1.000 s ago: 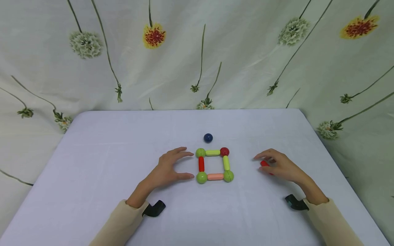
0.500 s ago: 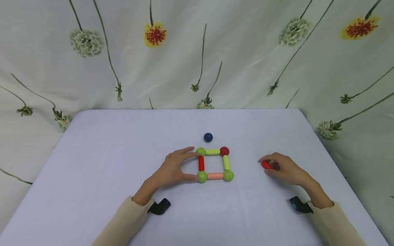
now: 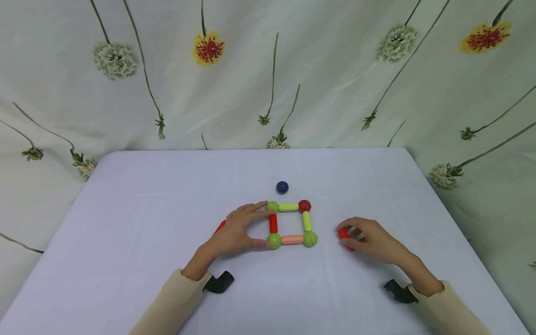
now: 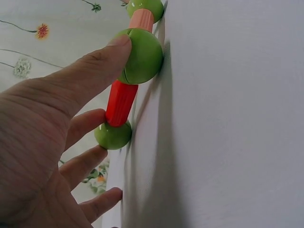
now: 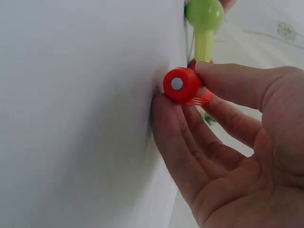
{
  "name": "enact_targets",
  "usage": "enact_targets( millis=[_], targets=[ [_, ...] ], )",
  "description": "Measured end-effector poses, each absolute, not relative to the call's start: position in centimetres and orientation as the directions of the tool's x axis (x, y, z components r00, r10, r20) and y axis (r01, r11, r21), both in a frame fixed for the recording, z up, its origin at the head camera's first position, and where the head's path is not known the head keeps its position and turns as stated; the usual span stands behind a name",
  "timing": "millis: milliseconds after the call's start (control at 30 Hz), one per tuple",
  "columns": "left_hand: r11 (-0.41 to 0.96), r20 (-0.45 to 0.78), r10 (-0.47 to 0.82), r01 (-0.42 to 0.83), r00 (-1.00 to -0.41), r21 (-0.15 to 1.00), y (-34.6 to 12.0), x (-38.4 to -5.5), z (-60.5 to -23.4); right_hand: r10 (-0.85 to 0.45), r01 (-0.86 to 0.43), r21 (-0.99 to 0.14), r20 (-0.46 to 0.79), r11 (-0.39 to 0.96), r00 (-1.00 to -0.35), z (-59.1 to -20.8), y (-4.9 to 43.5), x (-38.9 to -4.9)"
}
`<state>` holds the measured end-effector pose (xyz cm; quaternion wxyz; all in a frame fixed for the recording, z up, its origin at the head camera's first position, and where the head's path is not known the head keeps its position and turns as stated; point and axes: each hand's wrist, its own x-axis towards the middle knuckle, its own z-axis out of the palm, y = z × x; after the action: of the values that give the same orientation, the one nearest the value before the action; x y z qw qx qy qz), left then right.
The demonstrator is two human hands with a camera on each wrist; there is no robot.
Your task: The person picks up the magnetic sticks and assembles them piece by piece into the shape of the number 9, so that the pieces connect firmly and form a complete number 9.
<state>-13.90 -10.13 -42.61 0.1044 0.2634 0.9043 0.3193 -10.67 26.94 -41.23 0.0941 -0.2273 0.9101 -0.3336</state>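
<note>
A square of magnetic rods and balls lies mid-table, with green balls at three corners and a red ball (image 3: pixel 304 206) at the far right. My left hand (image 3: pixel 238 231) spans its left side, thumb on the near green ball (image 4: pixel 142 58) and fingertips at the far green ball (image 4: pixel 114 134), with a red rod (image 3: pixel 273 224) between them. To the right of the square, my right hand (image 3: pixel 374 239) pinches a loose red magnetic rod (image 5: pixel 182 86) between thumb and fingers. The rod's grey end disc faces the right wrist camera.
A dark blue ball (image 3: pixel 282 187) sits beyond the square. Another red piece (image 3: pixel 219 226) shows partly behind my left hand. The white-covered table (image 3: pixel 167 181) ends at a floral curtain (image 3: pixel 234 93).
My left hand has moved right to touch the square's left side, uncovering a red piece behind it. The right hand has gripped the red rod and brought it left toward the square.
</note>
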Motion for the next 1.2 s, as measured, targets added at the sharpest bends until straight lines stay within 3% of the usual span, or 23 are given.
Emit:
enact_targets(
  millis=[233, 500, 767, 1200],
  targets=[
    [0.636, -0.014, 0.548, 0.406, -0.836, 0.657, -10.2, -13.8, -42.5, -0.472, -0.318, -0.718, -0.017, 0.619, -0.882, -41.7, 24.5, -9.9],
    [0.647, -0.028, 0.548, 0.402, -0.836, 0.648, -10.2, -13.8, -42.7, -0.434, -0.072, -0.871, -0.169, 0.485, -0.885, -42.0, 22.9, -9.1],
    [0.641, -0.025, 0.550, 0.404, -0.835, 0.653, -10.2, -13.8, -42.6, -0.434, 0.024, -0.892, -0.243, 0.452, -0.868, -42.5, 22.0, -8.8],
    [0.626, -0.004, 0.558, 0.417, -0.830, 0.659, -10.5, -13.9, -42.9, -0.434, 0.071, -0.891, -0.286, 0.448, -0.855, -42.5, 21.1, -8.9]
  ],
)
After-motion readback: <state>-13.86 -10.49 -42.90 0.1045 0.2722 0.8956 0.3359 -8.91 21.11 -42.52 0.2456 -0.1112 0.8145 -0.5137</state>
